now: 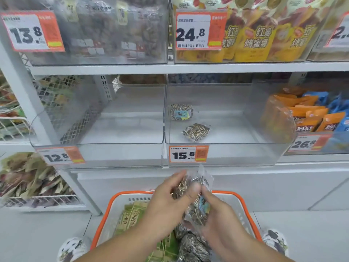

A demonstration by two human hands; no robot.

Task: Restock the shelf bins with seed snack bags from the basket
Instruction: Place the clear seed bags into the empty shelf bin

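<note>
You're holding clear seed bags up over the basket, both hands on them. Your left hand is curling its fingers around the upper part, thumb across the front, and your right hand is gripping the lower end from the right side. It's blurry, so I can't tell if that's one bag or two pressed together. They're sitting just below the 15.8 price tag, not in any bin yet.

The clear bin behind that tag is holding just two seed bags: one near the back left and one closer to the front, lying apart from each other. The bin to its left, tagged 12.8, is showing only its bare floor.

Down in the basket, more striped seed bags are piling up at the right, with green packets lying beside them on the left.
</note>
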